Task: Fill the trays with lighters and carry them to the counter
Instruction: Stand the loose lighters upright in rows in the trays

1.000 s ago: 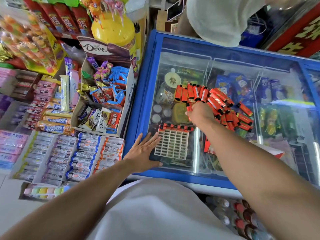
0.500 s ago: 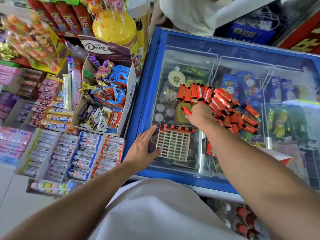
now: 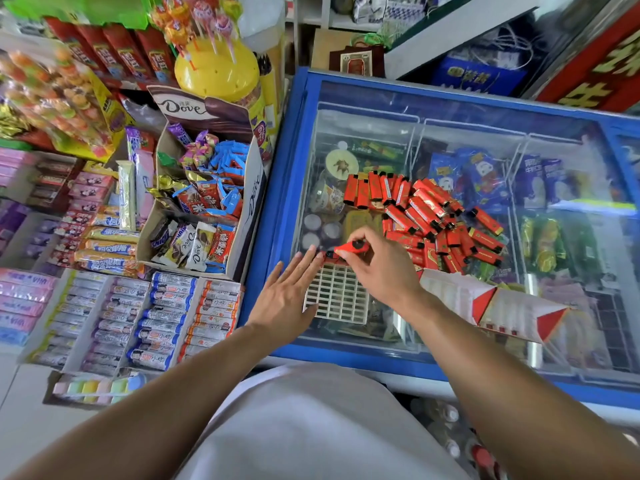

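A white grid tray [image 3: 337, 296] lies on the glass lid of a blue chest freezer [image 3: 294, 140]. Its far row holds red lighters; the other cells look bare. My left hand [image 3: 285, 296] rests flat against the tray's left edge, fingers spread. My right hand [image 3: 382, 268] pinches one red lighter [image 3: 351, 248] just above the tray's far row. A loose pile of red lighters [image 3: 426, 209] lies on the glass beyond and to the right of the tray.
An open red-and-white carton [image 3: 491, 303] lies right of the tray on the glass. A Dove chocolate display box [image 3: 204, 199] and racks of gum and candy [image 3: 145, 317] stand left of the freezer. A yellow lollipop stand [image 3: 216, 69] rises behind them.
My right hand has drawn back from the pile with one lighter and brought it over the tray's far row. My left hand slid closer against the tray's left side.
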### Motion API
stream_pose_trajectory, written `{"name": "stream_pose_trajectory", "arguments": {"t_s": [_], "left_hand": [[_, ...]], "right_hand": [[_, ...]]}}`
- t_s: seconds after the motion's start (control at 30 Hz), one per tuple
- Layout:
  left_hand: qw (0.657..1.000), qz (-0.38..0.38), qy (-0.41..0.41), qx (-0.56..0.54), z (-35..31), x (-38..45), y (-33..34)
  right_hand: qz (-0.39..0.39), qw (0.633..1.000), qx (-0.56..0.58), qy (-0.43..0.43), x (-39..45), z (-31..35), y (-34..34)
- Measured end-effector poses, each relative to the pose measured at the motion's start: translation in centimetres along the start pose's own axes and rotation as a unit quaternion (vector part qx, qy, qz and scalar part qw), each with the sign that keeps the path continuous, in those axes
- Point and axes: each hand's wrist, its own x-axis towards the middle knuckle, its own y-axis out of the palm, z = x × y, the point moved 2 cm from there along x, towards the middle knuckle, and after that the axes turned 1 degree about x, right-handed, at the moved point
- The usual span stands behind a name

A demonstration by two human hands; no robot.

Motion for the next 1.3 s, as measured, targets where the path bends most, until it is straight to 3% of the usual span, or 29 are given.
{"name": "stream_pose_trajectory", "arguments": {"t_s": [0.13,0.4,0.53,0.83,1.3], "left_hand": [[1.0,0.01,-0.007,0.004,-0.1,0.0,0.0],[0.999,0.024,0.009,-0.026,0.1,-0.1,-0.2],[0.998,0.014,-0.041,-0.052,0.8,-0.6,0.3],[0.984,0.157,-0.018,0.082,2.2,-2.1,2.8],[0.98,0.18,-0.024,0.083,2.0,-2.0,2.5]], "right_hand": [[-0.017,1.0,0.011,-0.009,-1.8,0.3,0.4],[0.04,0.996,-0.077,-0.019,-2.2,1.1,1.2],[0.001,0.995,-0.1,0.003,-1.9,0.5,2.1],[-0.011,0.986,-0.166,0.008,-1.9,1.2,3.4],[-0.074,0.989,-0.128,0.001,-1.8,1.7,3.2]]}}
